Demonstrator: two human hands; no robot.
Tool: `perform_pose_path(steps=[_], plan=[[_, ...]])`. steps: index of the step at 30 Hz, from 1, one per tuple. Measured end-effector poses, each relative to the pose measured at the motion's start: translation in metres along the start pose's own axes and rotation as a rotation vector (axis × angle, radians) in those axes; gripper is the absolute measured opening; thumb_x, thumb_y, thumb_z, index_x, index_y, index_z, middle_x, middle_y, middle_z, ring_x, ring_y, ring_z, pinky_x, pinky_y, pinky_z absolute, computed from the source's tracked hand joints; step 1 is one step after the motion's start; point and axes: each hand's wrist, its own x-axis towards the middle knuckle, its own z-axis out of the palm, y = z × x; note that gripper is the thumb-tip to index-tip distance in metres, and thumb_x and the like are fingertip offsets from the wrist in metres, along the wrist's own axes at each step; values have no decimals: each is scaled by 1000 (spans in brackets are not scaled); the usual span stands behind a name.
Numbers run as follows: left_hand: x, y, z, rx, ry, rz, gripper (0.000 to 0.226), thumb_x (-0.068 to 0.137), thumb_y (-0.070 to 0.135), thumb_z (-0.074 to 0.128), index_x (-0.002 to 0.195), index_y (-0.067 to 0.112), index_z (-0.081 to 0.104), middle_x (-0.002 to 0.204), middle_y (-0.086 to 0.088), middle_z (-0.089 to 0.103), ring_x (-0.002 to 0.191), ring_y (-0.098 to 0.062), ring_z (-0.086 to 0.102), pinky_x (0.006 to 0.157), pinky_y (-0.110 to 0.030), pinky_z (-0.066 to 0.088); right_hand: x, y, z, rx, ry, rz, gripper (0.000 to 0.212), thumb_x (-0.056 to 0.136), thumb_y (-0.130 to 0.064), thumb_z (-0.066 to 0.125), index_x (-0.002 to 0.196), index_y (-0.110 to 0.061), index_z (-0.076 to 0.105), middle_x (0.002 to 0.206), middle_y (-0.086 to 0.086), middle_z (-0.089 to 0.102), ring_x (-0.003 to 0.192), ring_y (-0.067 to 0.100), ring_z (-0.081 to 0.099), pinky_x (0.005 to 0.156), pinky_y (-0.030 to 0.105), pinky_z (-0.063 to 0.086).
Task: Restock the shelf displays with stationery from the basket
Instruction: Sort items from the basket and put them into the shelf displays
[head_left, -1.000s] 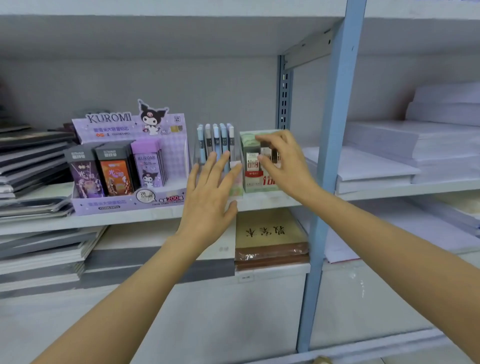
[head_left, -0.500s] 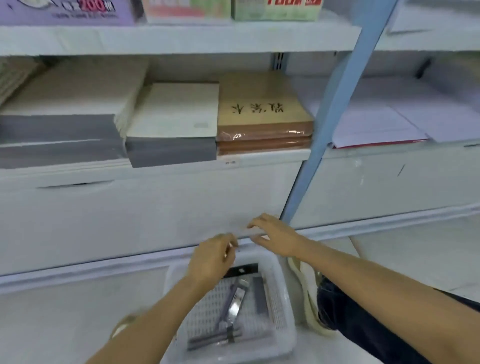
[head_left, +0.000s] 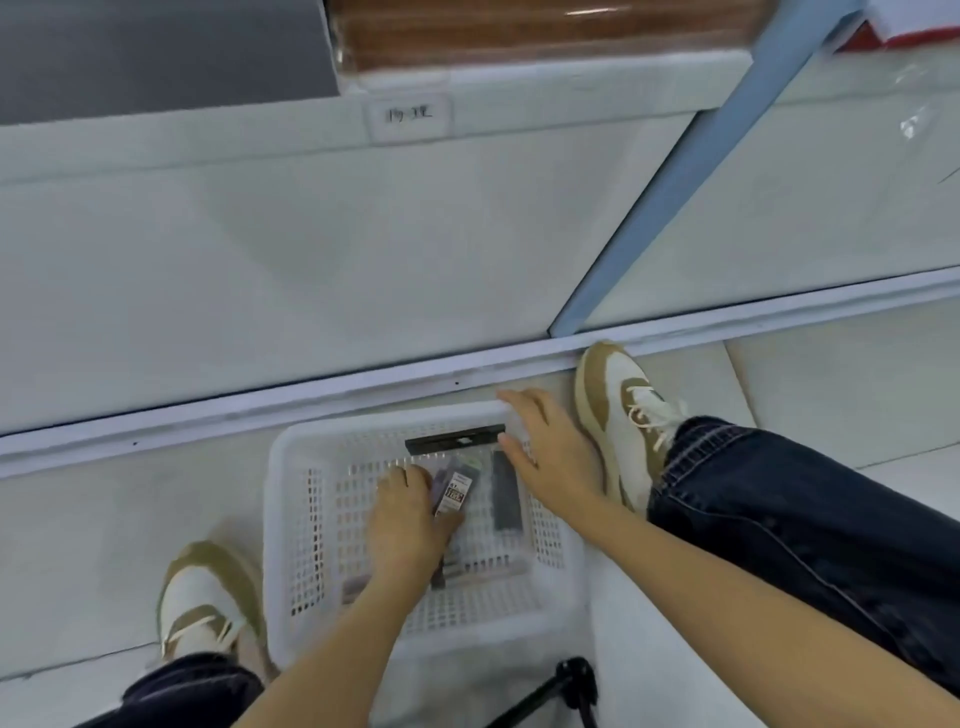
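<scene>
1. You are looking straight down at a white perforated basket (head_left: 311, 519) sitting on the pale floor between your two feet, just in front of the shelf unit's base rail (head_left: 260, 410).
2. Your left hand (head_left: 405, 525) is reaching into the middle of the basket, its fingers curling round a small labelled stationery pack (head_left: 453, 493); the thumb is pressing in from below, so it is gripping that pack.
3. Your right hand (head_left: 550, 457) is lying open at the basket's 1 o'clock corner, its fingers spreading over the rim, holding nothing.
4. A flat clear packet with a black header strip (head_left: 454, 439) is lying at 12 o'clock inside the basket, touching the right hand's fingertips.
5. A dark slim pack (head_left: 505, 496) is lying just at 3 o'clock of the gripped pack; more packs are resting towards 6 o'clock, too blurred to identify.
6. Your right shoe (head_left: 623, 415) is standing at 2 o'clock of the basket, against the rail; your left shoe (head_left: 202, 597) is at 8 o'clock.
7. A black tripod leg (head_left: 561, 686) is showing at 5 o'clock.
</scene>
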Motion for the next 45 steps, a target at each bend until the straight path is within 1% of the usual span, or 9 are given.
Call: perform_pose_path(steps=[3, 10, 13, 17, 20, 25, 29, 35, 45], plan=[[-1, 10, 3, -4, -1, 36, 28, 89, 32, 64, 107, 14, 52, 108, -4, 51, 98, -22, 52, 72, -31, 44, 0, 1, 2, 16, 9, -3, 42, 96, -25, 54, 137, -15, 48, 128, 6, 49, 108, 17, 51, 83, 15, 34], [3, 8, 2, 38, -99, 98, 29, 102, 27, 45, 118, 3, 51, 119, -11, 50, 101, -23, 51, 76, -27, 39, 1, -3, -4, 59, -23, 29, 43, 96, -23, 54, 138, -16, 47, 130, 5, 47, 110, 15, 49, 87, 26, 46], [2, -1, -11, -202, -155, 85, 16, 103, 24, 42, 102, 9, 46, 97, -12, 59, 75, -22, 51, 60, -30, 36, 1, -9, -9, -19, 68, -14, 37, 94, -19, 58, 130, -12, 55, 133, 9, 50, 121, 24, 45, 102, 36, 39], [-8, -22, -29, -461, -233, 75, 11, 104, 24, 40, 105, 14, 44, 75, -6, 70, 60, -20, 65, 53, -31, 52, 0, -29, -6, -33, 4, -262, 20, 88, -9, 64, 108, -8, 66, 109, 8, 62, 102, 24, 56, 89, 36, 47], [-17, -40, -39, -652, -143, 9, 8, 103, 26, 41, 104, 20, 47, 64, -2, 63, 47, -17, 58, 43, -27, 46, -6, -40, 13, -128, -186, -250, 34, 85, -5, 64, 119, -5, 62, 119, 12, 61, 110, 29, 57, 95, 38, 45], [-23, -58, -50, -796, -69, -43, 15, 102, 27, 46, 92, 17, 49, 57, 0, 55, 46, -16, 47, 45, -30, 41, -10, -42, 41, -367, -239, -108, 58, 78, -4, 70, 133, -10, 52, 126, 7, 53, 116, 27, 49, 94, 35, 40], [-25, -63, -54, -837, -68, -66, 18, 96, 30, 59, 87, 20, 46, 57, -3, 54, 44, -13, 45, 43, -25, 41, -5, -37, 44, -484, -300, -76, 35, 77, -7, 72, 108, -18, 61, 114, 0, 52, 105, 20, 47, 84, 30, 38], [-24, -66, -58, -799, -41, -74, 19, 93, 28, 64, 87, 20, 48, 58, -3, 56, 42, -12, 46, 44, -24, 42, -2, -35, 50, -351, -309, -120, 34, 91, -16, 59, 125, -15, 56, 121, 3, 54, 108, 21, 48, 90, 30, 37], [-27, -56, -83, -1002, -84, -258, 33, 88, 35, 69, 97, 4, 64, 84, -6, 76, 36, -11, 48, 36, -19, 34, 20, -68, 1, -51, -188, -539, 15, 82, -12, 74, 96, -15, 78, 87, 3, 69, 83, 25, 63, 79, 39, 43]])
